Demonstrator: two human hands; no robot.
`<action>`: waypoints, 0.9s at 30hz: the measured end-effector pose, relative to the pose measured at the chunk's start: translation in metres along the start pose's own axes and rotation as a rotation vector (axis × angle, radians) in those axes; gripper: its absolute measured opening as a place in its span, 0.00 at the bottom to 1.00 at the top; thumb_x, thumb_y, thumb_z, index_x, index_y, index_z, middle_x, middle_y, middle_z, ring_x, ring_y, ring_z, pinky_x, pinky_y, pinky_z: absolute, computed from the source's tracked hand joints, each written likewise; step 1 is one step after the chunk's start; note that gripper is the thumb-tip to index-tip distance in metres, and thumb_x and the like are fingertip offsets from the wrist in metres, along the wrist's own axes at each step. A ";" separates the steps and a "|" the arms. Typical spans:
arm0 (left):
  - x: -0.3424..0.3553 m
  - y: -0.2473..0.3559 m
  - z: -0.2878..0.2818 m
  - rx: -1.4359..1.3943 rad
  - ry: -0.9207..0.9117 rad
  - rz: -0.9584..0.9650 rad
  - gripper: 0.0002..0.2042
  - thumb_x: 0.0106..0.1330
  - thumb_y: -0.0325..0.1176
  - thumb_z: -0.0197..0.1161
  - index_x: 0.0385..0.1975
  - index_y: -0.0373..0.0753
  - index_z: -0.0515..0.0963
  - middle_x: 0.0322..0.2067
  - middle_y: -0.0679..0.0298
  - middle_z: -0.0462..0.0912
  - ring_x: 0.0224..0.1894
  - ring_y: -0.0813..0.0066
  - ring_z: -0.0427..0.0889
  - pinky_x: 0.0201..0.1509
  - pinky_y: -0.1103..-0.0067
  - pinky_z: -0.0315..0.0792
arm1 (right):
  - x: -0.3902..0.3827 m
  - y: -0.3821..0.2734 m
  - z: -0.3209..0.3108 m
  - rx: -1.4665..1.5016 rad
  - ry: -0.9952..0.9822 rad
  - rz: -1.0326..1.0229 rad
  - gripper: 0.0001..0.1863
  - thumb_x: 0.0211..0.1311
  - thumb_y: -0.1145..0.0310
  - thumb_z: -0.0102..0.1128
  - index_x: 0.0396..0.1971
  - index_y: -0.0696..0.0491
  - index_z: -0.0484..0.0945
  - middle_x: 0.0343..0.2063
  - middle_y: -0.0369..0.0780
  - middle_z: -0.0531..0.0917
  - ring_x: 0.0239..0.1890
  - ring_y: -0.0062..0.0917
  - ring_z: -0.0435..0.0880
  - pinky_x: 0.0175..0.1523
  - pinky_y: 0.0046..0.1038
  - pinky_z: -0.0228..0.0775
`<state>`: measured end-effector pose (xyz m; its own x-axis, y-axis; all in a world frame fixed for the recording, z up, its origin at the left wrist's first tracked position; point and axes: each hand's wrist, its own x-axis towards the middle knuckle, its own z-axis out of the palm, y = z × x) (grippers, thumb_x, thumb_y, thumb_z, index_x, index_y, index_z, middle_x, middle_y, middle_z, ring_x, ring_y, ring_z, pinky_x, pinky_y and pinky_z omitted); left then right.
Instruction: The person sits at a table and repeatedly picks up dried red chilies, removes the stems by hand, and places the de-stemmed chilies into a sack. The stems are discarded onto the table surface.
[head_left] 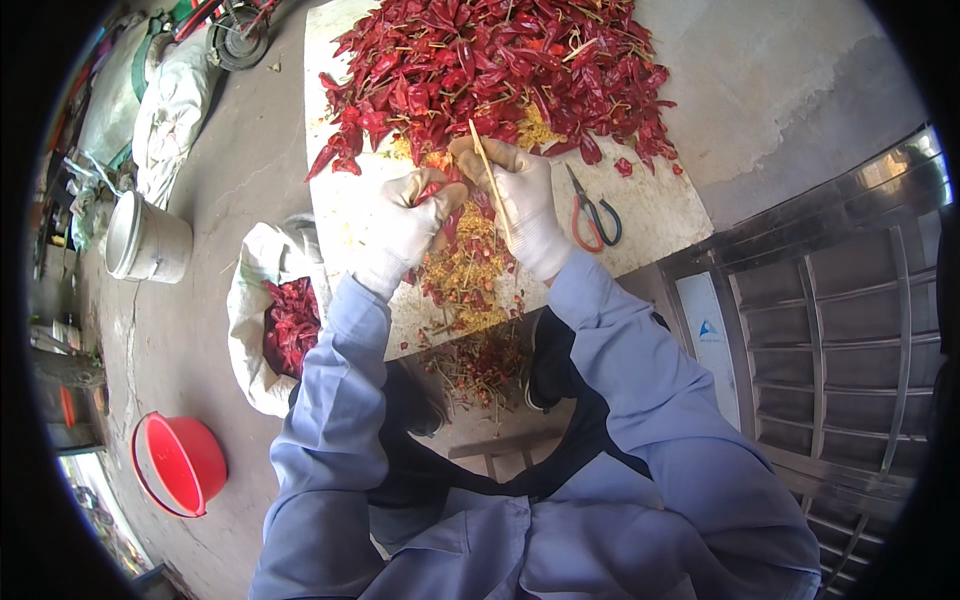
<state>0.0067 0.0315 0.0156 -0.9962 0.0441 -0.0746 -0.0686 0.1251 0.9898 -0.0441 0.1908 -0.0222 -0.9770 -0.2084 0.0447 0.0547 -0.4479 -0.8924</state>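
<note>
My left hand (403,225), in a white work glove with tan fingertips, is closed around a dried red chili pepper (430,193). Close beside it, my right hand (522,200), gloved the same way, grips a thin wooden stick (488,170) that points away from me. Both hands are over a pale board (370,290). Yellow chili seeds (470,265) and loose stems spread beneath them. A large heap of dried red chilies (490,75) covers the far part of the board. To the right of my right hand lie scissors (594,215) with dark and orange-red handles.
A white sack (250,290) of red chili pieces (292,325) stands left of the board. Farther left are a red bucket (200,465) and a whitish bucket (165,245). Stems litter the floor (480,375) between my feet. A metal barred frame (810,340) stands at the right.
</note>
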 end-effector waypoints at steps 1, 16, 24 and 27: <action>0.000 -0.001 0.000 -0.001 -0.010 0.024 0.11 0.71 0.39 0.68 0.36 0.35 0.84 0.18 0.71 0.78 0.17 0.86 0.74 0.22 0.83 0.66 | 0.002 0.001 -0.004 0.039 -0.022 0.007 0.12 0.69 0.73 0.66 0.48 0.61 0.85 0.39 0.37 0.88 0.39 0.14 0.86 0.44 0.15 0.79; 0.014 -0.038 -0.063 0.359 -0.049 -0.013 0.09 0.73 0.32 0.64 0.47 0.35 0.83 0.23 0.69 0.81 0.20 0.85 0.74 0.23 0.84 0.69 | 0.010 -0.020 -0.024 -0.546 -0.234 0.156 0.14 0.63 0.86 0.55 0.44 0.61 0.86 0.41 0.47 0.89 0.42 0.30 0.89 0.51 0.28 0.83; 0.058 -0.130 -0.124 0.834 0.153 -0.075 0.16 0.60 0.41 0.73 0.43 0.39 0.87 0.31 0.57 0.89 0.35 0.64 0.88 0.44 0.70 0.79 | -0.011 -0.008 -0.019 -1.476 -0.866 0.151 0.14 0.58 0.62 0.65 0.42 0.48 0.89 0.41 0.43 0.88 0.47 0.38 0.87 0.53 0.38 0.78; 0.075 -0.143 -0.110 1.005 0.045 0.056 0.16 0.60 0.39 0.73 0.45 0.39 0.86 0.34 0.56 0.89 0.39 0.64 0.88 0.47 0.70 0.79 | -0.007 -0.006 -0.022 -1.517 -0.841 0.149 0.13 0.57 0.61 0.65 0.41 0.47 0.89 0.42 0.43 0.88 0.48 0.39 0.86 0.53 0.39 0.77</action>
<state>-0.0640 -0.0920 -0.1186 -0.9992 0.0402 -0.0061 0.0337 0.9027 0.4290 -0.0420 0.2147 -0.0271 -0.5905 -0.7461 -0.3076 -0.5795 0.6573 -0.4818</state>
